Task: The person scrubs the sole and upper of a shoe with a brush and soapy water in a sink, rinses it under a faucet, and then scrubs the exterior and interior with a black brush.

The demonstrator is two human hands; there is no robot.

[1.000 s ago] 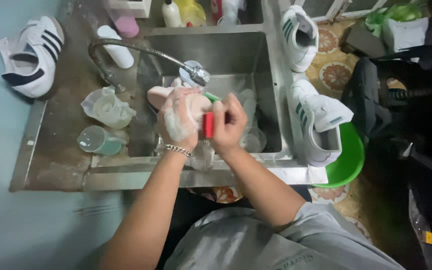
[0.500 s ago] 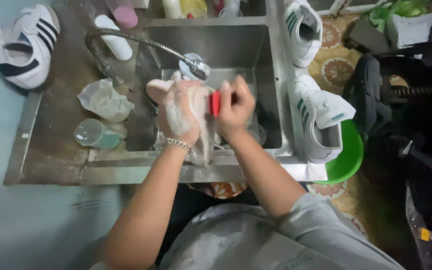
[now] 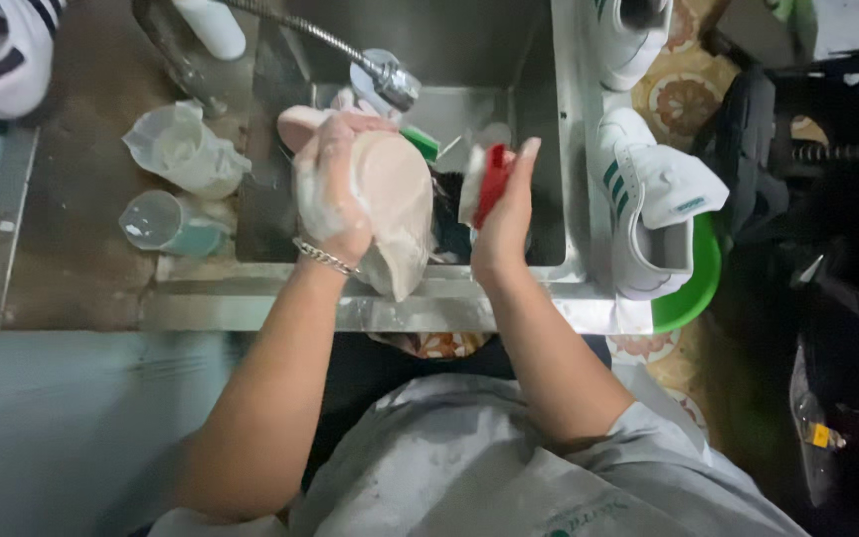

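Head view: since half a second ago, the right hand (image 3: 502,221) is moving off the pink shoe (image 3: 390,204), leaving a gap between brush and shoe. The right grip is clenching a red brush (image 3: 484,182). The left hand (image 3: 328,199), soapy, is grasping the shoe above the sink (image 3: 549,149), under the faucet head (image 3: 390,80). A white sneaker (image 3: 653,199) is lying on the worktop edge, over a green basin (image 3: 693,288).
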